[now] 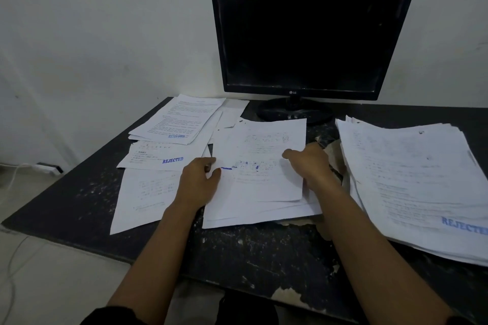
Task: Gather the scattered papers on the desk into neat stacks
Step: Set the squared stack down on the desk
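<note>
While both hands work the middle of it, the dark scuffed desk (87,192) carries several groups of paper. Black monitor (311,34), screen dark, stands at the back edge on its round base.

Right stack (412,179): thickest pile, edges ragged, blue "REJECTED" stamp at its near right corner.

Centre pile (258,166): loose sheets, fanned at the near edge, between the hands.

Back-left pile (179,119): printed sheets, slightly askew, near the wall.

Single sheet (142,192) lies near left, partly under the left forearm. Stamped sheet (158,157), marked "REJECTED", lies just behind it.

Left hand (196,182): thumb and fingers closed on the left edge of the centre pile's top sheets.

Right hand (311,163): fingers curled together, gripping the pile's right edge, thumb on top.
</note>
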The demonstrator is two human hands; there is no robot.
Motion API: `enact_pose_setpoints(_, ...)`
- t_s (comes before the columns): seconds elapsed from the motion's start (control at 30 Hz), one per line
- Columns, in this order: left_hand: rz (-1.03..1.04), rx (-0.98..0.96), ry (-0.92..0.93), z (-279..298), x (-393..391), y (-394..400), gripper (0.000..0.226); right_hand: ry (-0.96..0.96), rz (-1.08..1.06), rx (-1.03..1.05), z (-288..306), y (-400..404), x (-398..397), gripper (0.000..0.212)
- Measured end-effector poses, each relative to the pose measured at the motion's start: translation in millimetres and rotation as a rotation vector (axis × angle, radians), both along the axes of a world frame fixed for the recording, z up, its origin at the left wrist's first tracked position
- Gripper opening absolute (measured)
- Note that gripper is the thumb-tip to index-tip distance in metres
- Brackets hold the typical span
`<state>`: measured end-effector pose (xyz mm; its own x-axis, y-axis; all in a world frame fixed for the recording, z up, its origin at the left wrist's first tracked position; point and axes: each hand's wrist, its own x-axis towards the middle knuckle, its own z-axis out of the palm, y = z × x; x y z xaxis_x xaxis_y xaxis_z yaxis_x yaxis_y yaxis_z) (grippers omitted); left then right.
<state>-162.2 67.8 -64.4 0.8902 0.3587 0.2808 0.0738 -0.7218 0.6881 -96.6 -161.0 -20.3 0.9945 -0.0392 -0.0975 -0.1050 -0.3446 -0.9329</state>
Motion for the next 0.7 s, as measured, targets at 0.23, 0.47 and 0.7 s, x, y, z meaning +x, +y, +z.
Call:
enact_pose_setpoints(0.23, 0.002, -0.050, -0.025, -2.5, 0.7, 2.7, 0.038, 0.090, 0.043, 0.055, -1.3, -2.5, 0.0, 0.016)
enact_pose_setpoints(0.47, 0.064, -0.241, -0.249, 7.0, -1.5, 6.5, 0.029, -0.127, -0.080, 0.399, 11.4, -4.1, 0.0, 0.036)
enact_pose_setpoints(0.7, 0.076, -0.076, -0.268, 20.3, 22.5, 43.6, 0.029, -0.214, -0.262, 0.566, 15.7, -4.6, 0.5, 0.034)
